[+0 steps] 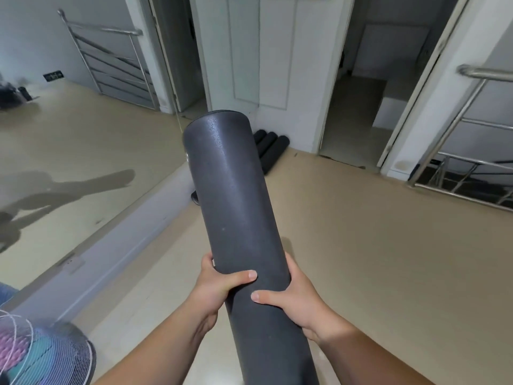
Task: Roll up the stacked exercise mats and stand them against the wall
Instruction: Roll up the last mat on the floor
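Matt, finely pebbled foam rolled mat, polished metal railing, glossy floor

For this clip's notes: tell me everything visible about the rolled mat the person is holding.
The rolled mat is a dark grey, tightly wound cylinder with a finely pebbled, foam-like surface and a faint sheen. It is held off the floor, pointing away from the camera, with its far end raised and leaning slightly left. Its near end runs out of the frame's bottom edge. The left hand grips its left side and the right hand its right side, thumbs laid across the top.
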Demonstrator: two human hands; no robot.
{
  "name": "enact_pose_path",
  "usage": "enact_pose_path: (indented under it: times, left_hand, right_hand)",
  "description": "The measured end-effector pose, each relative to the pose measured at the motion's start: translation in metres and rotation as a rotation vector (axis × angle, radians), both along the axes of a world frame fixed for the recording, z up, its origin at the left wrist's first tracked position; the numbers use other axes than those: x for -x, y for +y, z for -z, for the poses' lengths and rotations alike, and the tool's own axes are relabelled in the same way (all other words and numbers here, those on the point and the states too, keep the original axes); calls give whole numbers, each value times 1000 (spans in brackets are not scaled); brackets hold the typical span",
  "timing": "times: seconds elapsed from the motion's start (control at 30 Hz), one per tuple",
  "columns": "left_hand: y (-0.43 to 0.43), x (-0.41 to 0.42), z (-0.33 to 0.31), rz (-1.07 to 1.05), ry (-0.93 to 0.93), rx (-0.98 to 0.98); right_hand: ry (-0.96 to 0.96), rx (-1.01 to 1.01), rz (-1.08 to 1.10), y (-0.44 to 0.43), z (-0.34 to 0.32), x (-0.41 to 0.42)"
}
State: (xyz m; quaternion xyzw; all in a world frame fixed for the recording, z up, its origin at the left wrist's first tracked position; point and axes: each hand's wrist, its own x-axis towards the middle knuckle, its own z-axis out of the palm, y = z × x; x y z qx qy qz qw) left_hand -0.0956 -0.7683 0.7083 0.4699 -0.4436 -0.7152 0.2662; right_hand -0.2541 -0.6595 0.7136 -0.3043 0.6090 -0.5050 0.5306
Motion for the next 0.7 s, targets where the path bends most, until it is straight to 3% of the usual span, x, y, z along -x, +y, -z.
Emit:
enact_pose_path:
  times: [0.27, 0.47, 0.7]
  left_hand:
    - [-231, 48, 24, -19, 50, 10]
    - [-423, 65, 7, 38, -1, 58]
    - [-594, 156, 11, 142, -87, 75]
  right_hand:
    - [27, 17, 14, -233, 16, 46]
    - [38, 10, 115, -414, 17, 56]
    - [-22, 37, 232, -570, 43, 130]
